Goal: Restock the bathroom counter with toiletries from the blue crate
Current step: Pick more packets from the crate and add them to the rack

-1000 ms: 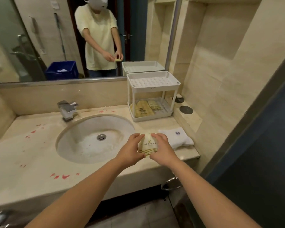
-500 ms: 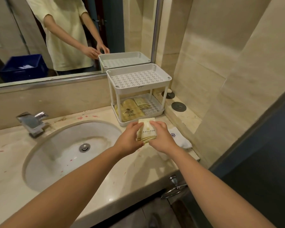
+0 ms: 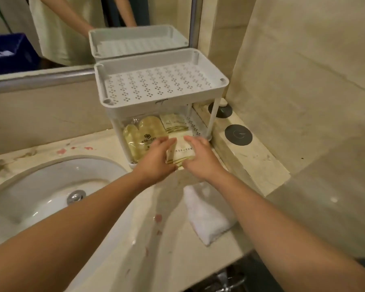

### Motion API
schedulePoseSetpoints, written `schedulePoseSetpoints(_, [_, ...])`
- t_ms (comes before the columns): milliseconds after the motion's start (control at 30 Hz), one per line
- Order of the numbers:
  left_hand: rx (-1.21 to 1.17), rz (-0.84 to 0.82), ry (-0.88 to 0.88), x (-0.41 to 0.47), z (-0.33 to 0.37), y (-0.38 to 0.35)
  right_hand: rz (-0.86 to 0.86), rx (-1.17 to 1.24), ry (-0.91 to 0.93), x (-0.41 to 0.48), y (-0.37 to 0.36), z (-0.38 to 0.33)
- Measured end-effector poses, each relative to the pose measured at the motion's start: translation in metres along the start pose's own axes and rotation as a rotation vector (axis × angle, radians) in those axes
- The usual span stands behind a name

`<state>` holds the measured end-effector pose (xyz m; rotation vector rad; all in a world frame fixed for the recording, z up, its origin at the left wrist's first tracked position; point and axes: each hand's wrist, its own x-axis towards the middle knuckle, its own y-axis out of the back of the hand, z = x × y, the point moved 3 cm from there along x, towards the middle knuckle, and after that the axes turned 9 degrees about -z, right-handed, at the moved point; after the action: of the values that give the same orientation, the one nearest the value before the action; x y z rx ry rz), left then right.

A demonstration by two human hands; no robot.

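Observation:
A small cream toiletry packet (image 3: 182, 151) with green stripes and printed text is held between my left hand (image 3: 156, 159) and my right hand (image 3: 200, 159), at the front opening of the lower shelf of a white two-tier rack (image 3: 162, 102). On that lower shelf lie a yellow bagged item (image 3: 141, 135) and a striped packet (image 3: 174, 123). The perforated top shelf is bare. The blue crate (image 3: 9, 53) shows only as a reflection in the mirror at the upper left.
A white basin (image 3: 51, 190) with a metal drain is sunk into the marble counter (image 3: 171, 260) on the left. A folded white towel (image 3: 207, 216) lies below my right wrist. Two dark round discs (image 3: 238, 134) sit on the raised ledge beside the rack.
Both hands have carried the packet forward from over the counter's front to the rack's lower shelf. The view has moved closer to the rack.

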<state>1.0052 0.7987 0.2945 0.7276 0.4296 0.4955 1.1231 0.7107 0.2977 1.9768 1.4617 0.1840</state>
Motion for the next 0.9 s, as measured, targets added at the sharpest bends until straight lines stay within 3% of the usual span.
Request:
schedulePoseSetpoints(267, [-0.03,0.072,0.104,0.098,-0.031,-0.005,0.021,0.036,-0.016,0.104,0.012,0.033])
schedulePoseSetpoints(467, [-0.018,0.105,0.097,0.153,-0.046,-0.008,0.016,-0.164,-0.043,0.16,0.02,0.045])
schedulePoseSetpoints(900, [0.056,0.188,0.109,0.196,-0.06,-0.007,0.129,-0.322,0.046,0.22,0.018,0.05])
